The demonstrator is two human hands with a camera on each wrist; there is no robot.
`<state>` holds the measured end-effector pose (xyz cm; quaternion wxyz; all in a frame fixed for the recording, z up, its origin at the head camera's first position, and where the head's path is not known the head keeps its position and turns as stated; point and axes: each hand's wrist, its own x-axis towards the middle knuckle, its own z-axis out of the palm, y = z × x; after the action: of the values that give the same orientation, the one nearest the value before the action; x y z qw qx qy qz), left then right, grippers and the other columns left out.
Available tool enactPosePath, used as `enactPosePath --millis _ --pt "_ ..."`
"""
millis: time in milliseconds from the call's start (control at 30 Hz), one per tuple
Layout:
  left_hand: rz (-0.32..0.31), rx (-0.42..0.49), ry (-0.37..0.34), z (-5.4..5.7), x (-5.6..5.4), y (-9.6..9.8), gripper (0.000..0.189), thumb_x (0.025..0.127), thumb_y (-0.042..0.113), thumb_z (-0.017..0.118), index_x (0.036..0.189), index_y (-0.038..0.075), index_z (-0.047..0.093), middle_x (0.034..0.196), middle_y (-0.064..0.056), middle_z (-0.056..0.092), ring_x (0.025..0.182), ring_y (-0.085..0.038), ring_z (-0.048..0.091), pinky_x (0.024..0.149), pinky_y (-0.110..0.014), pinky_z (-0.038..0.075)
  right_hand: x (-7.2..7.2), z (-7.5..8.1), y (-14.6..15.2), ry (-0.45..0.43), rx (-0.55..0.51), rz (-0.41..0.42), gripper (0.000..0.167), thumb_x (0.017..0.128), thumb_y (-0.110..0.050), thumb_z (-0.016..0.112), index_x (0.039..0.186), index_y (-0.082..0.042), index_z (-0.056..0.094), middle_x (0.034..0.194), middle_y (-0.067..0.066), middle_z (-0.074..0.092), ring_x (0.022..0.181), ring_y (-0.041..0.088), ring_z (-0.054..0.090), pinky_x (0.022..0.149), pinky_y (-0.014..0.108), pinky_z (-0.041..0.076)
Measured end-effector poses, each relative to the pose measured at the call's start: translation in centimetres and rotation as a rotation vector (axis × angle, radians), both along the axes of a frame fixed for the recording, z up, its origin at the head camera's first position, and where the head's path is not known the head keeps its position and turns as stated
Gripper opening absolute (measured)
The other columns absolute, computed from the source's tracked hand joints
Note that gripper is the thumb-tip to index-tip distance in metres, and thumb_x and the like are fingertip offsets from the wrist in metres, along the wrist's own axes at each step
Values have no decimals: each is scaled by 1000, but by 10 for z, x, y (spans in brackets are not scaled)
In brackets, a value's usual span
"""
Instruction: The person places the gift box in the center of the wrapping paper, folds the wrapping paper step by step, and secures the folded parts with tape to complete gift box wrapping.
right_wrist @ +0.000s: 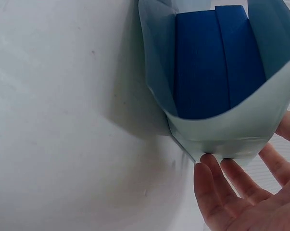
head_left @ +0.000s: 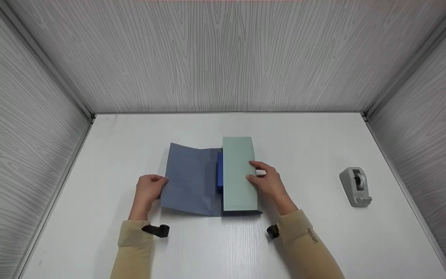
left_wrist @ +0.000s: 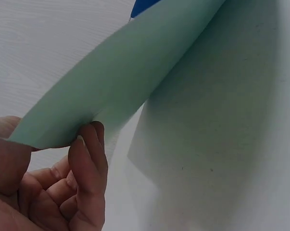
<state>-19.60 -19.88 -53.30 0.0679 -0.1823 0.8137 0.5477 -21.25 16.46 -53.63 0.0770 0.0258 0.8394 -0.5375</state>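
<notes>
1. Sheet of paper (head_left: 192,178), blue-grey on one face and pale green on the other, at about the middle of the worktop (head_left: 304,135). Left part spread out blue-grey side up; faint creases near its lower edge.
2. Right part of the sheet turned over as a long green flap (head_left: 240,174), upright to my eye as a narrow strip. Dark band of the layer beneath peeks out along its near end.
3. Blue box (head_left: 220,170) lies on the sheet, mostly under the flap; a slim strip of it shows along the flap's left edge. Right wrist view looks in from the end: box between raised paper sides, a lengthwise seam on its face.
4. Left hand (head_left: 149,188) pinches the sheet's outer left edge between thumb and fingers. That edge is lifted off the worktop and curves, shadow below.
5. Right hand (head_left: 267,184) at the flap's right side: fingers spread and fairly straight, tips touching the paper near the fold. Hands well apart, the sheet between them.
6. Tan sleeves (head_left: 134,248) on both arms, dark lettering on the right one; small black wrist camera (head_left: 157,231) at the left cuff, another at the right.
7. Grey tape dispenser (head_left: 354,187) toward the worktop's right side, well apart from the right hand.
8. Wood-grain panels (head_left: 223,58) rise behind and at both sides.
</notes>
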Motion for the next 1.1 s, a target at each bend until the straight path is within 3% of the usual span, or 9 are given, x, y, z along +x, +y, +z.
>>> enactPosePath --millis 167,433,767,933,1100 --pt "16 43 17 6 2 6 24 95 16 61 104 -6 66 84 -9 62 66 -14 58 57 -25 52 0 0 0 -14 8 -5 51 89 -17 74 137 -18 58 134 12 54 112 30 60 89 45 50" --pt "-5 45 94 25 6 20 24 97 20 60 99 -3 67 77 -7 61 61 -15 56 55 -26 52 -1 0 0 -15 4 -12 51 89 -16 74 137 -18 59 133 12 54 110 30 60 89 45 50" --pt "-78 106 190 45 6 46 19 97 15 60 95 -3 67 76 -8 59 57 -15 55 54 -27 53 -1 -1 0 -22 2 -17 50 89 -18 74 136 -19 59 134 11 54 111 29 60 89 45 50" --pt "-119 125 232 52 4 60 16 96 13 62 93 -2 68 83 -10 59 62 -17 58 58 -28 54 0 0 0 -38 10 -23 50 88 -19 75 136 -20 60 133 10 54 111 29 60 89 45 50" --pt "-168 158 270 59 2 76 15 96 12 62 92 -1 68 79 -8 59 68 -19 57 60 -29 54 -1 0 -1 -52 7 -31 50 88 -19 75 136 -21 60 134 10 53 112 29 59 89 45 50"
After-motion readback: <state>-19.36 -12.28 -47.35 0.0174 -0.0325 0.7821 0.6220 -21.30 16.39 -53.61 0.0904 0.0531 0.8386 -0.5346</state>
